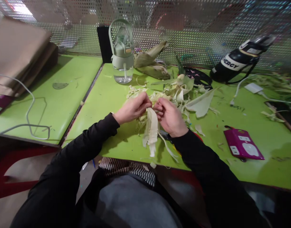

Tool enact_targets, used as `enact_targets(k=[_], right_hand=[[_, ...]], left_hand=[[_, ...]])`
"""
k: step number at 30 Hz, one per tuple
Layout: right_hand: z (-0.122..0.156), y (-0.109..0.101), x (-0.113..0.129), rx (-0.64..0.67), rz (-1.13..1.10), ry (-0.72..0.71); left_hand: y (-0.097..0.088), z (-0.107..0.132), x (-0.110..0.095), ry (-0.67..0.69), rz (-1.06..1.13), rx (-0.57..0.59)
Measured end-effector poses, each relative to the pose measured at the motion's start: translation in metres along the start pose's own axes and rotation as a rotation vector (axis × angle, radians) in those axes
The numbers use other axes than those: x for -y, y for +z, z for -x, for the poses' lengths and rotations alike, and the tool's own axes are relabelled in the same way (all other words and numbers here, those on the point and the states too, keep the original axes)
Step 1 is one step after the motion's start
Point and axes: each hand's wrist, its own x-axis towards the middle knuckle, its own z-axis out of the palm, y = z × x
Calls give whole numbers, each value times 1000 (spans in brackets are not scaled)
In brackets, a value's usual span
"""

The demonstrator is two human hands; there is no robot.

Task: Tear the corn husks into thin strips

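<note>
Grey cloth lies well this side of the clear bottle. Nearer than that bottle and slightly to its right, the left hand pinches a pale husk strip hanging down; the right hand curls just beside, but whether it grasps anything I cannot tell.

Long black sleeves, the left sleeve creased and the right sleeve smoother-looking, end in close-fitting cuffs at the bare left hand and right hand. Plain grey fabric covers the front, flanked by black; beyond it shows narrow-striped dark-and-pale cloth.
</note>
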Motion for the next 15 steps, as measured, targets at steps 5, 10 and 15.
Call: enact_targets(k=[5, 10, 15], right_hand=[[3, -1, -2, 27, 143, -148], [3, -14, 12, 145, 521, -295], [5, -22, 29, 198, 656, -340]], left_hand=[[-1, -3, 0, -205, 294, 81], [0, -7, 0, -379, 625, 70], [0, -7, -1, -446, 636, 28]])
